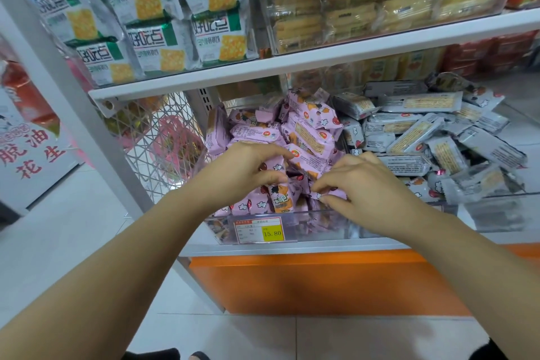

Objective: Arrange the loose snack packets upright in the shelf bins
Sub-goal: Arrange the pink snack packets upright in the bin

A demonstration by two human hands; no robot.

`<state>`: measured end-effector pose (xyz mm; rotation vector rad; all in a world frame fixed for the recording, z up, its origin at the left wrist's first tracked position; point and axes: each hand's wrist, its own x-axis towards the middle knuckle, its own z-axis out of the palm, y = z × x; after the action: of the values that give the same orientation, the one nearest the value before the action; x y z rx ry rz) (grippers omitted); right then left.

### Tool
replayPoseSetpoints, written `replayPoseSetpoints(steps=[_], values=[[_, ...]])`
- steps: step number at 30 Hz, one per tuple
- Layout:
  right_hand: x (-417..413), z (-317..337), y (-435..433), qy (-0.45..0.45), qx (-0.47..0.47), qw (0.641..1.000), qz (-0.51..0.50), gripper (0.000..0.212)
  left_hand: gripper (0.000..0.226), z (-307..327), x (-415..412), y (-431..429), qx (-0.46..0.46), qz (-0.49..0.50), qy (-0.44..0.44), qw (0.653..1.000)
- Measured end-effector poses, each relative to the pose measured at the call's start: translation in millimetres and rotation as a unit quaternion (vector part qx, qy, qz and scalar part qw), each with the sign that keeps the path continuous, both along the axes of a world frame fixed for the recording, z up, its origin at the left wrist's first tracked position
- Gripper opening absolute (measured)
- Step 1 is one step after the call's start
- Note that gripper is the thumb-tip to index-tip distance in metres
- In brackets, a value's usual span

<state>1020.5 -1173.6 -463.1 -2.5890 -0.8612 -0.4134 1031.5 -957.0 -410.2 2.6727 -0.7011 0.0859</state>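
Observation:
A clear plastic bin [327, 218] on the low shelf holds a heap of pink snack packets [309, 131]. Some stand upright along its front edge, others lie loose on top. My left hand [248, 169] grips one pink packet [274, 165] between thumb and curled fingers, near the middle of the bin. My right hand [359, 187] is just to its right, fingers curled, pinching the top of pink packets [336, 193] near the bin's front wall. The packets under both hands are partly hidden.
A second clear bin to the right holds loose grey packets [432, 137]. A white shelf board [292, 67] hangs close above the bins, with green-and-white cracker bags [163, 23] on it. A price tag [258, 230] is clipped to the bin's front. A wire mesh panel [163, 137] stands left.

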Motion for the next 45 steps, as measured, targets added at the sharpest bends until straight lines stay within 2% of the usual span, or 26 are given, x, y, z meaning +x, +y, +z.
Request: replayPoseSetpoints(steps=[3, 8, 10, 13, 15, 17, 21, 28, 32, 36, 38, 41, 43, 45], values=[[-0.9, 0.1, 0.6, -0.006, -0.002, 1.000, -0.004, 0.023, 0.042, -4.3, 2.4, -1.6, 0.022, -0.019, 0.013, 0.999], [-2.8, 0.0, 3.1, -0.013, -0.002, 1.000, -0.007, 0.018, 0.060, -17.8, -8.6, 2.0, -0.019, 0.007, 0.052, 0.998], [-4.2, -0.5, 2.6, -0.010, -0.004, 1.000, -0.006, 0.018, 0.052, -24.6, -13.9, 8.3, -0.023, 0.020, 0.057, 0.998], [-7.2, 0.5, 1.9, -0.004, -0.015, 1.000, -0.005, 0.022, 0.028, -31.9, -20.8, 18.1, -0.011, 0.017, 0.058, 0.998], [-9.2, 2.6, 2.6, 0.000, -0.025, 1.000, 0.002, 0.024, 0.026, -32.2, -23.5, 21.4, -0.011, 0.003, 0.062, 0.998], [-11.3, 5.9, 5.5, 0.006, -0.023, 1.000, 0.013, 0.026, 0.035, -31.7, -21.5, 24.5, -0.028, -0.003, 0.059, 0.998], [-11.6, 10.0, 13.0, 0.087, 0.035, 0.995, 0.041, 0.030, 0.047, -28.5, -14.2, 27.7, -0.095, 0.009, 0.062, 0.993], [-1.8, 12.2, 23.3, 0.209, 0.008, 0.976, 0.057, 0.053, 0.062, -24.1, -6.4, 26.2, -0.163, 0.034, 0.103, 0.981], [0.5, 14.8, 25.7, 0.240, -0.030, 0.969, 0.059, 0.059, 0.044, -22.5, -0.4, 26.6, -0.114, 0.022, 0.133, 0.984], [2.3, 15.9, 31.3, 0.245, -0.058, 0.966, 0.049, 0.066, 0.043, -20.3, 0.1, 25.2, -0.098, 0.023, 0.139, 0.985], [5.1, 15.3, 36.2, 0.255, -0.029, 0.965, 0.048, 0.060, 0.042, -21.0, -1.7, 24.5, -0.114, 0.028, 0.139, 0.983], [9.3, 12.0, 43.1, 0.256, 0.068, 0.963, 0.040, 0.038, 0.036, -23.9, -8.7, 20.7, -0.164, 0.018, 0.124, 0.978], [10.1, 10.7, 47.9, 0.240, 0.122, 0.963, 0.034, 0.038, 0.040, -28.2, -14.2, 18.5, -0.211, 0.015, 0.109, 0.971], [10.4, 10.6, 53.5, 0.207, 0.123, 0.970, 0.038, 0.039, 0.046, -33.5, -14.2, 19.5, -0.248, 0.031, 0.094, 0.964]])
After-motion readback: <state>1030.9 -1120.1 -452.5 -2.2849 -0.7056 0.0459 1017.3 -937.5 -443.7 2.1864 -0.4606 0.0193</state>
